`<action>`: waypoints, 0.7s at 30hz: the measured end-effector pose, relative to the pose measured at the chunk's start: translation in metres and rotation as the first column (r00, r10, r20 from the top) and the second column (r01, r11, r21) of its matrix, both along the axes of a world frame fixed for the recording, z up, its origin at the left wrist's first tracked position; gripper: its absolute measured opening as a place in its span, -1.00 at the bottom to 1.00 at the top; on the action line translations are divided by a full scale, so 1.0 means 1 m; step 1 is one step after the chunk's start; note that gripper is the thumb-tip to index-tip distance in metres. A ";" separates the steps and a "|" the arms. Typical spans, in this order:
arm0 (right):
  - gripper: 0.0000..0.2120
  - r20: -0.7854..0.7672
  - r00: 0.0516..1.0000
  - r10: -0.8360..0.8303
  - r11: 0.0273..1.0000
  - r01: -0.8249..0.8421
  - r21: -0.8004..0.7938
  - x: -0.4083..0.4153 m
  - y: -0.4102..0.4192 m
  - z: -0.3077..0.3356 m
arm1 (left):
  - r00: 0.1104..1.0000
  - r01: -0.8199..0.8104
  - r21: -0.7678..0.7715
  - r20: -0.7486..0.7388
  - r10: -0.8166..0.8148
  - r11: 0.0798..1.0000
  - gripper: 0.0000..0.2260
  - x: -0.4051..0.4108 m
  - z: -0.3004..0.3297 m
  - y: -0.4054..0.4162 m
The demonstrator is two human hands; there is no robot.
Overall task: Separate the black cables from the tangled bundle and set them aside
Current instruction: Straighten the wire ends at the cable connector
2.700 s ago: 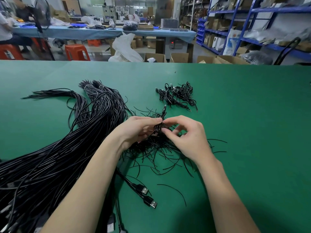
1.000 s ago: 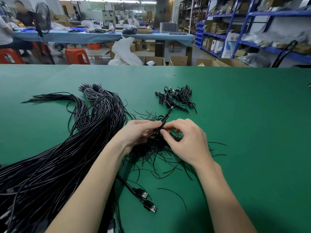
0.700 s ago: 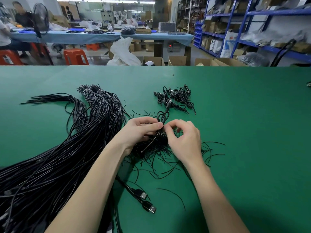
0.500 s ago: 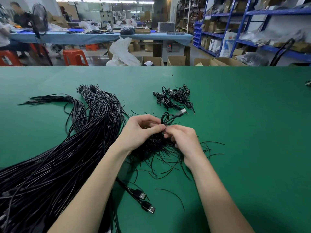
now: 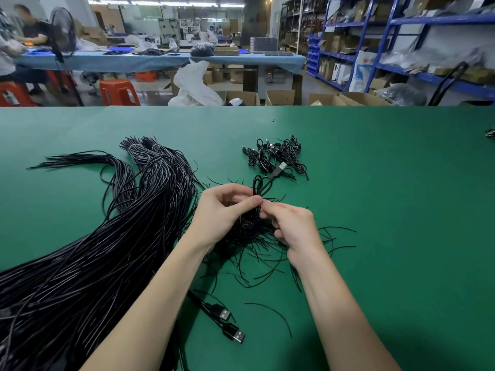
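Green table (image 5: 388,199) fills the lower view, warehouse shelving (image 5: 401,36) and a blue-topped bench (image 5: 150,60) behind it.

Big bundle of long black cables (image 5: 88,250) sweeps from the near-left corner up toward centre-left, fanning into two or three tails at the far end. Tangled bundle of short thin black wires (image 5: 249,234) sits at table centre, loose strands splaying out to the right and toward the near edge.

Left hand (image 5: 225,210) and right hand (image 5: 292,226) meet directly over that tangle — fingertips of both touching at one spot. Both pinch the same folded black cable (image 5: 261,186): left thumb and forefinger clamp the base of the loop, right thumb and forefinger curl onto it just beside them. Loop stands up past the fingers, its USB plug (image 5: 280,167) pointing away to the far right, over the near edge of the small pile.

Small pile of coiled black cables (image 5: 276,156) lies beyond the hands, apart from the tangle.

Two USB plugs (image 5: 230,325) on black leads lie near the front edge, between the forearms, side by side.
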State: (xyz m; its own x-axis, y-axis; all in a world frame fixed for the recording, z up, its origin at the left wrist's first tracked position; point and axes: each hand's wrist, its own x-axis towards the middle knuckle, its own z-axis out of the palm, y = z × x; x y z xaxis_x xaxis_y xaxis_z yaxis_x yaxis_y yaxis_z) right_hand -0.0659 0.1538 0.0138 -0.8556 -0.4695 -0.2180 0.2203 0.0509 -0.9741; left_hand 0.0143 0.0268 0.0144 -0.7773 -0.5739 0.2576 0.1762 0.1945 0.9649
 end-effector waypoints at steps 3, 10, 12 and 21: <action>-0.88 0.240 0.970 0.023 0.996 0.000 -0.094 -0.005 0.000 -0.002 | 1.000 -0.005 -0.010 -0.008 0.005 1.000 -0.88 -0.001 -0.001 0.002; -0.87 -0.064 0.997 0.050 0.999 -0.051 -0.013 -0.008 0.004 -0.004 | 0.994 -0.016 0.134 0.106 0.002 0.991 -0.83 0.000 0.000 -0.004; -0.90 -0.177 0.984 0.019 0.999 -0.024 -0.027 -0.011 0.005 -0.002 | 0.994 0.011 0.215 0.105 -0.034 0.977 -0.79 0.000 0.000 -0.004; -0.88 -0.133 0.986 0.096 0.980 -0.117 -0.158 -0.002 0.000 -0.007 | 0.998 0.030 0.316 0.035 -0.044 0.948 -0.86 -0.005 -0.001 0.002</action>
State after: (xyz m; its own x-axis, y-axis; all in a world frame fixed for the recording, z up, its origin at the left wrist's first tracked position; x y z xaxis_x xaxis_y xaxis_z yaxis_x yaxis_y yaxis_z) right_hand -0.0676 0.1535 0.0072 -0.8142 -0.5800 -0.0255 0.0994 -0.0961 -0.9904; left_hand 0.0093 0.0284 0.0131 -0.8057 -0.5913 0.0352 0.1362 -0.1270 0.9825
